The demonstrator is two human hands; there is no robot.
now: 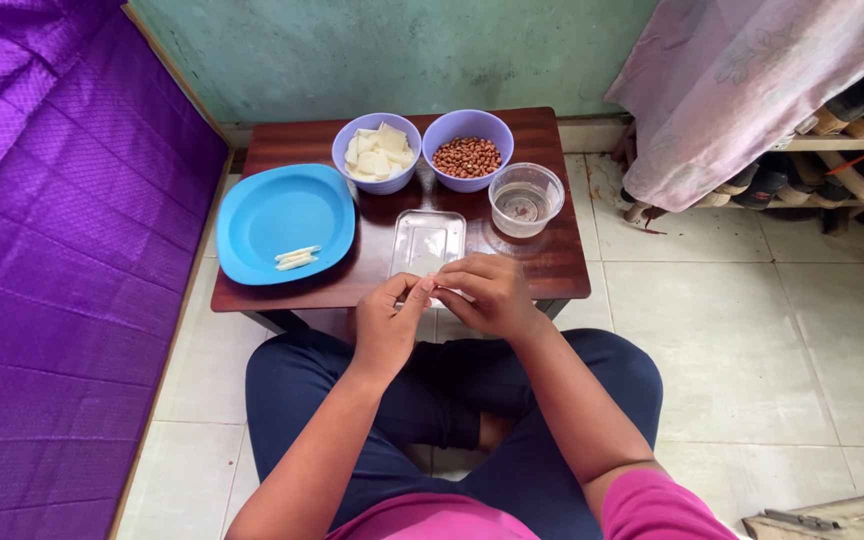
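A small white wrapper [434, 284] is pinched between the fingertips of both hands, left hand [389, 325] and right hand [489, 292], together at the table [562, 262] edge beside a metal tray [428, 243].

Both hands meet at the near edge of a low dark wooden table [562, 270]: the left hand [389, 318] and right hand [489, 292] pinch a small pale wrapper piece [430, 287] between their fingertips, just before a shallow rectangular metal tray [428, 241]. A round blue plastic plate [282, 215] holds thin white rolled sticks [297, 258].

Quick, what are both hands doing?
Left hand: pinched shut on a small white piece.
Right hand: pinched shut on the same piece.
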